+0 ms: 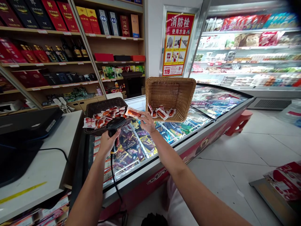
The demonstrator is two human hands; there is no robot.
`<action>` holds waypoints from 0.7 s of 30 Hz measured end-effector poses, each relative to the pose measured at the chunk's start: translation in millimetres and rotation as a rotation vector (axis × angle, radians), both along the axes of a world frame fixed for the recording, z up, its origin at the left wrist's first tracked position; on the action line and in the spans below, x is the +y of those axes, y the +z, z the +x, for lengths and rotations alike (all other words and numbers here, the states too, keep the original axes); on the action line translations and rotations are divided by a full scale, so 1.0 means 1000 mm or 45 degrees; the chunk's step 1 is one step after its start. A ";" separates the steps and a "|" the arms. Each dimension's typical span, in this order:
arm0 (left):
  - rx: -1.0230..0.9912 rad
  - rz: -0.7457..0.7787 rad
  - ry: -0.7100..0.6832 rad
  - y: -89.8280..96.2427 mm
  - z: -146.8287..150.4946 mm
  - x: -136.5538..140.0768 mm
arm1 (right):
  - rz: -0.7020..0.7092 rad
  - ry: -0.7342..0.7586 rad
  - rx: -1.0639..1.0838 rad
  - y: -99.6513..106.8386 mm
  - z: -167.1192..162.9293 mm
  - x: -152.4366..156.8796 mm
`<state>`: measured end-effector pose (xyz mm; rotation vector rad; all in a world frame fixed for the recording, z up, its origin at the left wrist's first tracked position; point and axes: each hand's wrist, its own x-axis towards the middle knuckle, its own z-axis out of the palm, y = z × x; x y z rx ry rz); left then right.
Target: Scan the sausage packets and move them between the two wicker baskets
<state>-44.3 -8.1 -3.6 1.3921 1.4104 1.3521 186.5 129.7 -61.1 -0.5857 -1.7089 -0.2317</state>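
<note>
My left hand (108, 142) is wrapped round the handle of a black corded barcode scanner (115, 125), its head level with the near side of a dark wicker basket. In my right hand (148, 122) is a clear-and-white packet of sausage (133, 112), held by one end between the two baskets. The dark basket (94, 108) on the left holds several similar sausage packets (103, 117). A light brown wicker basket (170, 91) stands tilted toward me on the right, with several packets (162, 112) at its bottom.
Both baskets sit on a glass-topped chest freezer (209, 121) filled with packaged goods. A white counter (35, 166) with black equipment is at left. Shelves of boxes (94, 22) stand behind, a lit refrigerated display (246, 47) at right. A red stool (240, 122) is beside the freezer.
</note>
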 end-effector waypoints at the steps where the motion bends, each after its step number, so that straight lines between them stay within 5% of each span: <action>1: -0.013 0.002 0.002 0.000 0.001 0.000 | 0.019 0.009 0.004 0.000 0.000 0.000; 8: -0.096 0.005 0.058 0.003 0.005 -0.002 | -0.025 0.006 -0.030 0.000 0.000 0.001; 17: 0.023 -0.005 -0.101 0.010 0.003 -0.008 | -0.049 0.017 -0.042 -0.002 0.002 0.002; 21: 0.014 0.016 -0.087 0.006 0.003 -0.005 | -0.084 -0.099 0.149 -0.003 0.003 0.005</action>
